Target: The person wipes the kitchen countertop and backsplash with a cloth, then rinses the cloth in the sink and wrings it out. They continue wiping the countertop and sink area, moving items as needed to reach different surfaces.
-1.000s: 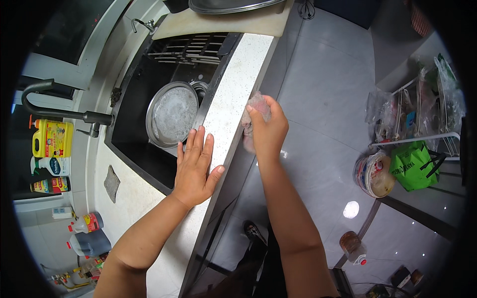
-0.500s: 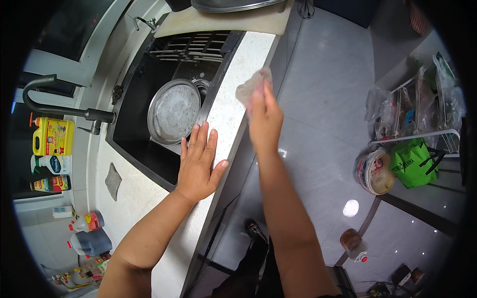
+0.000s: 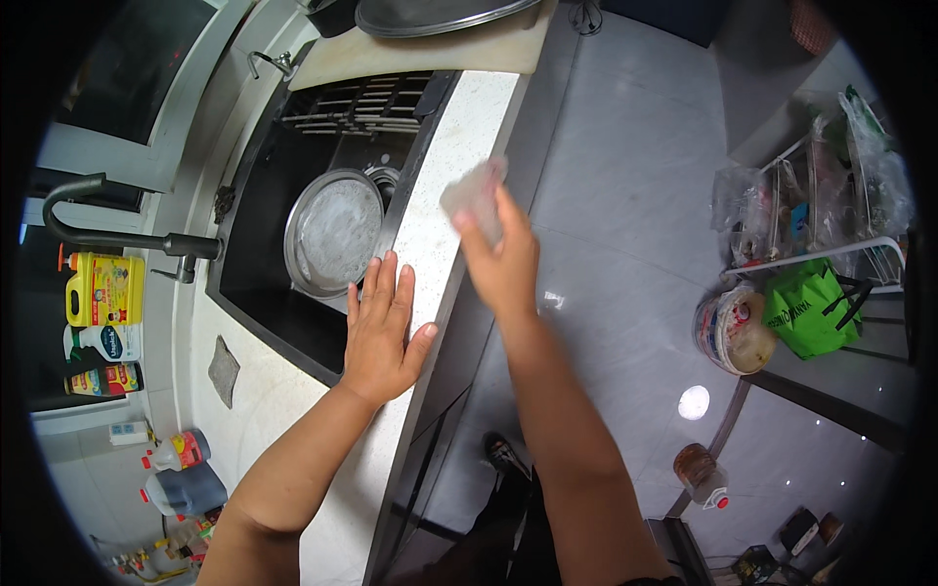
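My left hand (image 3: 379,337) lies flat on the white countertop (image 3: 322,459), fingers spread, its fingertips at the rim of the black sink (image 3: 283,337). My right hand (image 3: 503,256) grips a thin greyish-pink cloth (image 3: 476,200) at the counter's front edge; motion blurs the cloth a little. In the sink sits a round metal basin (image 3: 334,232) with whitish, foamy-looking contents. Beside it is the drain (image 3: 384,180), partly covered by the basin.
A dark faucet (image 3: 147,239) arches over the sink's left side. A grey rag (image 3: 224,371) lies on the counter. Beyond the sink, a cutting board (image 3: 420,59) carries a large metal lid (image 3: 440,14). A bucket (image 3: 735,332) and green bag (image 3: 813,311) stand at right.
My right hand has come nearer along the counter edge with the cloth and shifted slightly left. My left hand stays on the counter. The view has shifted slightly.
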Available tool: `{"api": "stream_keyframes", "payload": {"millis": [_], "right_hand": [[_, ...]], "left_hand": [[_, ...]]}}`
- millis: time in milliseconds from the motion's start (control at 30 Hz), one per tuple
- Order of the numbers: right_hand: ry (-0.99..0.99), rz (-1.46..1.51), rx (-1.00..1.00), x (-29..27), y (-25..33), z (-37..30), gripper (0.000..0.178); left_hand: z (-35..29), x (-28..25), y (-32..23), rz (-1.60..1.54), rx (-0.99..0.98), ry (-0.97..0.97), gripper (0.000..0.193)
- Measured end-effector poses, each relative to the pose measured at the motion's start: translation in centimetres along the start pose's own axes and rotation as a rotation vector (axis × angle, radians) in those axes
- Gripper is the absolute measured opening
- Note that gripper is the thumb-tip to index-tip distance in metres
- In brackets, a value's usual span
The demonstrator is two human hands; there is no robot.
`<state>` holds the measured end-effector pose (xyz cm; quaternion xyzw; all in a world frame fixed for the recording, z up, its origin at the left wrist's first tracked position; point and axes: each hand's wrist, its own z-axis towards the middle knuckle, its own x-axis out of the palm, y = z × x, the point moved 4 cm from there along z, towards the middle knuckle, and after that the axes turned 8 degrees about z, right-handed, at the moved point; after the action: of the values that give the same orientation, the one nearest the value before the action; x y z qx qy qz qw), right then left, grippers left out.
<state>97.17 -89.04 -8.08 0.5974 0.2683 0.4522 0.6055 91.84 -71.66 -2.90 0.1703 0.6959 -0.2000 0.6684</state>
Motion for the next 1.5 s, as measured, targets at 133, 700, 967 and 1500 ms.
{"api": "stream_keyframes", "payload": {"millis": [133,700,967,1500], "right_hand": [[-0.007,-0.080,-0.117,0.1,0.6,-7.0,0.052],[-0.158,-0.100,-0.012,0.5,-0.2,-0.5,0.040],[-0.041,-0.030,-0.046,-0.4,-2.3,-4.0,0.038],[-0.069,-0.046,0.008,-1.1,-3.7,4.1,0.040]], "left_hand": [[-0.2,-0.1,0.0,0.002,-0.004,0.000,0.069],[0.0,-0.1,-0.2,0.008,0.003,0.021,0.068],[-0.1,-0.1,0.0,0.019,0.014,0.027,0.071],[0.4,-0.4,-0.3,0.007,0.019,0.032,0.068]]}}
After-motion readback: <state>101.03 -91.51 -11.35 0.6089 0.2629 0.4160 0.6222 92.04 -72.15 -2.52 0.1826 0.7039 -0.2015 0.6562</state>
